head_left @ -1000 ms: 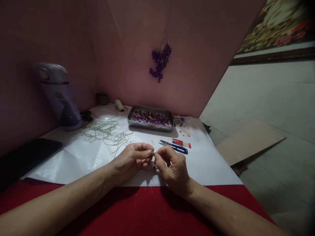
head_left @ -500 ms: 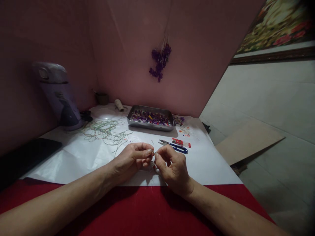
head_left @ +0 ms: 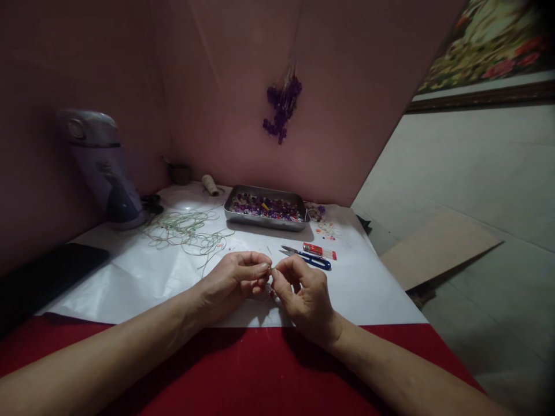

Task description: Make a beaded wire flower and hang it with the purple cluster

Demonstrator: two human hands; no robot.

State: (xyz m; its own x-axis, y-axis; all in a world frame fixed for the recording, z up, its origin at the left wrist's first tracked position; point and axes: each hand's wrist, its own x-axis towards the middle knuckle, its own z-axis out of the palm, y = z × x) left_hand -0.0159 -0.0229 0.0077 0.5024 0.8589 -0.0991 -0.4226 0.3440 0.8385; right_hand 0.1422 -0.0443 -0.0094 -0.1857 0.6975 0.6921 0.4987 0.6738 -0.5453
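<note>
Left hand (head_left: 234,282), right hand (head_left: 304,293) unmoved | beadwork (head_left: 272,293): tiny, red-and-whitish, partly hidden

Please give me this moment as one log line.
left hand: pinching tiny piece; right hand: close beside it; snips: on white sheet

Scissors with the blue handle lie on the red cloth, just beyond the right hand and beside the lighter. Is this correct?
One thing is wrong: the blue-handled scissors lie on the white sheet, not on the red cloth, as the head view shows. They are just beyond the right hand and beside the lighter.
</note>
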